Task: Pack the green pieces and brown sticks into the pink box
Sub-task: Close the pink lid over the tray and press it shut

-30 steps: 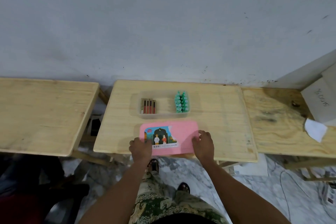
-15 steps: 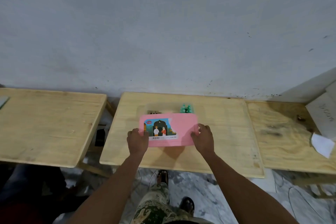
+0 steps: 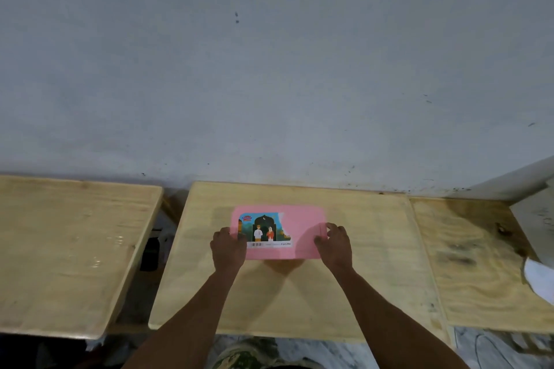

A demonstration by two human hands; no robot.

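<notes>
A pink box lid (image 3: pixel 295 234) with a colourful picture label (image 3: pixel 263 230) lies flat on the middle plywood table (image 3: pixel 287 293), toward the table's far half, covering whatever sits beneath it; the green pieces and brown sticks cannot be seen. The left hand (image 3: pixel 228 249) grips the lid's left short edge, fingers curled over the label's corner. The right hand (image 3: pixel 335 244) pinches the lid's right short edge, thumb on top and fingers bent around the rim. A second plywood table (image 3: pixel 69 252) stands left of the middle one, a third (image 3: pixel 479 263) to its right, with a white paper scrap (image 3: pixel 539 277) at that table's right edge.
</notes>
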